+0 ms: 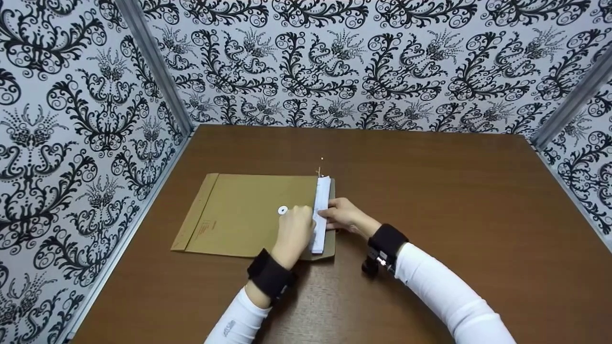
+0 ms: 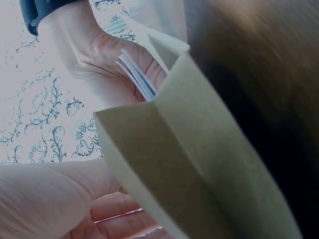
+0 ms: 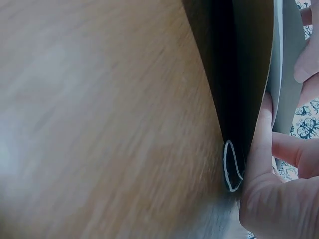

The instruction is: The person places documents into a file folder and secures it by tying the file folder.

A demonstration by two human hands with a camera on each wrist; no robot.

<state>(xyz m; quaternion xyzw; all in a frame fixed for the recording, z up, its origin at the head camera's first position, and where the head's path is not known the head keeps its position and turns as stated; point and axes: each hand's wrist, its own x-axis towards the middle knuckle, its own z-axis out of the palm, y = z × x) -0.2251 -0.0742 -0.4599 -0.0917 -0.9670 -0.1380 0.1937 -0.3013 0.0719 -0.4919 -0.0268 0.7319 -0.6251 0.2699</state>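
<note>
A brown document envelope (image 1: 248,205) lies flat on the table, its mouth to the right and a white button disc (image 1: 282,210) on its front. My left hand (image 1: 295,227), fingers curled, grips the front panel's edge at the mouth. In the left wrist view that envelope (image 2: 199,129) stands open at its side fold. My right hand (image 1: 345,215) pinches a thin stack of white papers (image 1: 318,243) between thumb and fingers. The stack sticks out at the mouth, over the flap. How deep the papers reach inside is hidden. In the right wrist view, fingers of my right hand (image 3: 284,194) press against the papers.
A thin string loop (image 3: 227,169) hangs by the envelope's flap near the right hand. The brown wooden table (image 1: 454,200) extends to the right and behind. Patterned panels (image 1: 373,67) stand along the back and both sides.
</note>
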